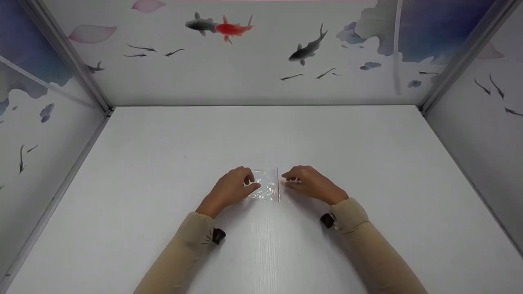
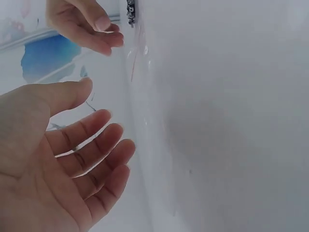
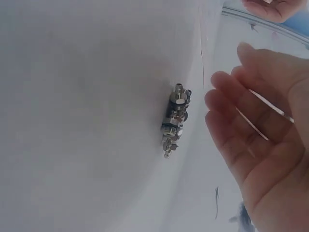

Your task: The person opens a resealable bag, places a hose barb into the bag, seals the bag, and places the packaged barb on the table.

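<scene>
A clear zip bag with a thin red line along its right edge lies flat on the white table. My left hand hovers at the bag's left side, fingers loosely bent and thumb apart; in the left wrist view its palm holds nothing. My right hand is just right of the bag, its fingers relaxed and also holding nothing. Beside those fingers, small shiny metal fittings lie in a cluster on the table, mostly hidden under the hand in the head view. Their exact kind I cannot tell.
The white tabletop stretches around both hands. Panels printed with fish stand at the back and along both sides, joined by grey metal posts. A dark wrist device sits at the left cuff, another at the right.
</scene>
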A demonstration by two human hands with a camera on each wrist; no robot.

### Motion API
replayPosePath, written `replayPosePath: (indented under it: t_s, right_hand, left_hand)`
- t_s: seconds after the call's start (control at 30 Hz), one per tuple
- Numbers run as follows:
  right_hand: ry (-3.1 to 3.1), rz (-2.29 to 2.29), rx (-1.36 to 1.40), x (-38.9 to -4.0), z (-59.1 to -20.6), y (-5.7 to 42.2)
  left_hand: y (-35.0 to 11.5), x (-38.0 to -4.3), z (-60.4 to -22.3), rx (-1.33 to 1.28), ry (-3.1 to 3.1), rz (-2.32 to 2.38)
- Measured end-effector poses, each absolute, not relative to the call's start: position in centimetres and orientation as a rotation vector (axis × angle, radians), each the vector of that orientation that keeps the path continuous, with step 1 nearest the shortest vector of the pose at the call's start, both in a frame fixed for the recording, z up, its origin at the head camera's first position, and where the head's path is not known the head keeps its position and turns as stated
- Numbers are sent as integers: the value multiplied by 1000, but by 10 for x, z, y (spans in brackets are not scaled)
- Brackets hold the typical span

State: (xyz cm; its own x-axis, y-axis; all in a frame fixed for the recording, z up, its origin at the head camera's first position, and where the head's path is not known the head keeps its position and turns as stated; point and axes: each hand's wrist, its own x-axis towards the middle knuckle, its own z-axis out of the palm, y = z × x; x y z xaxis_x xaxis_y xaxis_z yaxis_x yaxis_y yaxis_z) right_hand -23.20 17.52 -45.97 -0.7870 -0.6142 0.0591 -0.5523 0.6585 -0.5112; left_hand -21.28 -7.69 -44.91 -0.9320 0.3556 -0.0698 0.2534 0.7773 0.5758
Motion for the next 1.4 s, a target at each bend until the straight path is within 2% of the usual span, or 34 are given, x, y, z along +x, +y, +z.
replayPosePath:
  t_s: [0.33, 0.67, 1.13, 1.4]
  right_hand:
    - [2762, -882, -682, -248, -461, 165]
    - [2699, -905, -411, -261, -462, 155]
    - [2642, -911, -348, -269, -467, 147]
    - [2610, -943, -403, -269, -468, 145]
  left_hand:
    - [-53, -219, -458, 427, 2701, 1060]
    - [-34, -226, -463, 321, 2634, 1039]
    - [-35, -231, -473, 282, 2553, 1116]
    - [-38, -234, -482, 333, 2557, 1191]
